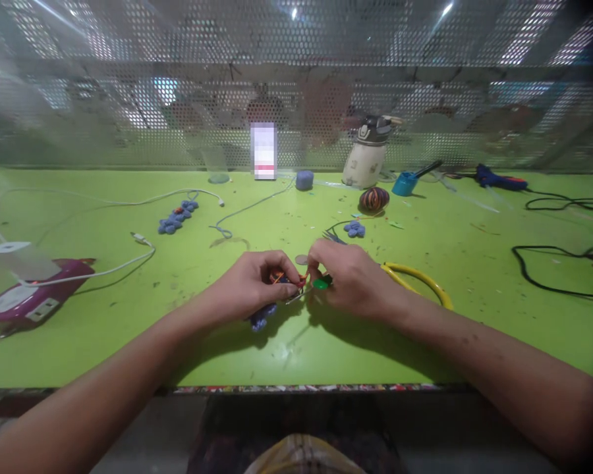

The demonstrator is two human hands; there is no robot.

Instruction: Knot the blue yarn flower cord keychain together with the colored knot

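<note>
Near the middle of the green table, my left hand (259,280) pinches a small multicoloured crochet piece (279,277) of orange and dark yarn. Blue-purple crochet petals (261,317) hang below that hand. Close on its right, my right hand (348,276) is closed round a crochet hook with a green handle (321,284), and its fingertips are at the reddish yarn between the hands. A yellow-handled tool (422,280) lies beside my right wrist, its grey end partly hidden by the hand. Behind the hands rest a blue flower (354,229) and a striped yarn ball (374,199).
A lit phone (263,151), blue yarn ball (304,180), bottle (366,158), teal pot (405,184) and glue gun (501,179) stand or lie along the back by a perforated screen. At left are a purple power strip (42,289), white cables and a crochet strip (178,218).
</note>
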